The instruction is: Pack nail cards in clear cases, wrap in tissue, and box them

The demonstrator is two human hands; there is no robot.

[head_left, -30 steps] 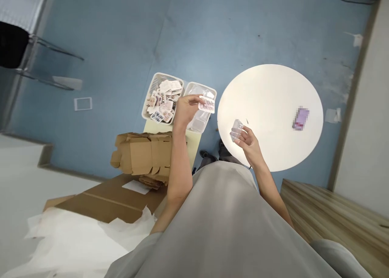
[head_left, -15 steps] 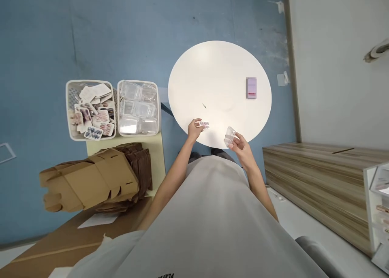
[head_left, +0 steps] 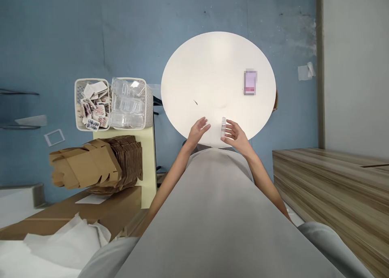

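My right hand [head_left: 237, 138] grips a small clear plastic box [head_left: 223, 128] by its right side, above the near edge of the round white table [head_left: 212, 73]. The box is turned on its narrow side, and its contents are too small to make out. To the left of it my left hand [head_left: 197, 133] is open, thumb and fingers apart, with nothing between them. A gap separates this hand from the box. On the table beyond my left hand lies a tiny dark sliver [head_left: 195, 102].
A purple box [head_left: 250, 82] stands at the table's right. On the left, one white basket [head_left: 76, 107] holds cards of press-on nails and another [head_left: 148, 107] holds clear plastic boxes. Folded brown cardboard [head_left: 88, 162] is stacked nearer me. A wood-grain cabinet [head_left: 322, 189] stands right.
The card of press-on nails has left my left hand, which has opened. My right hand has turned the clear box upright and brought it slightly left. The view has shifted.
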